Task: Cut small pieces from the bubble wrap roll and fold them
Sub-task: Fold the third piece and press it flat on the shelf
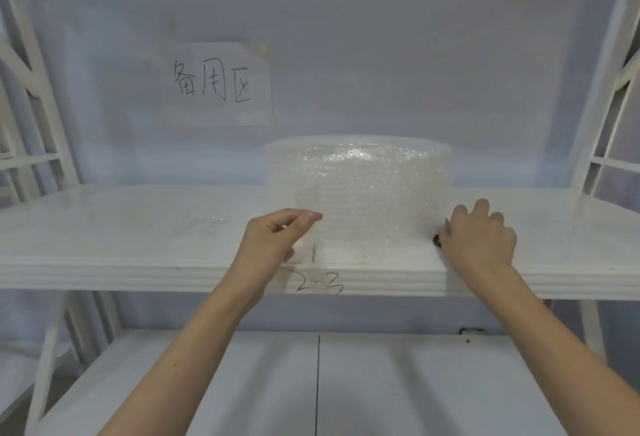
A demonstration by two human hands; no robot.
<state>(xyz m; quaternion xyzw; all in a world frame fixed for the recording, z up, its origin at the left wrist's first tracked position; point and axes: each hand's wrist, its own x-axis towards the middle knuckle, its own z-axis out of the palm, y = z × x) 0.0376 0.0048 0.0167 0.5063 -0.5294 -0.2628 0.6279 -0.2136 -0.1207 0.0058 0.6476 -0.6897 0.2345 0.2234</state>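
A wide roll of clear bubble wrap (360, 176) stands on end on the white shelf (121, 262). A loose sheet of it hangs down in front of the roll toward the shelf's front edge. My left hand (273, 238) pinches the sheet's left edge between thumb and fingers. My right hand (479, 238) is at the sheet's right edge, closed around a cutting tool (437, 240) of which only a black handle loop and a grey blade tip show; it looks like scissors.
A small flat piece of bubble wrap (207, 224) lies on the shelf to the left. A paper sign (221, 84) hangs on the back wall. The shelf front is marked "2-3". White frame posts (38, 145) stand at both sides, and a lower shelf (242, 383) sits below.
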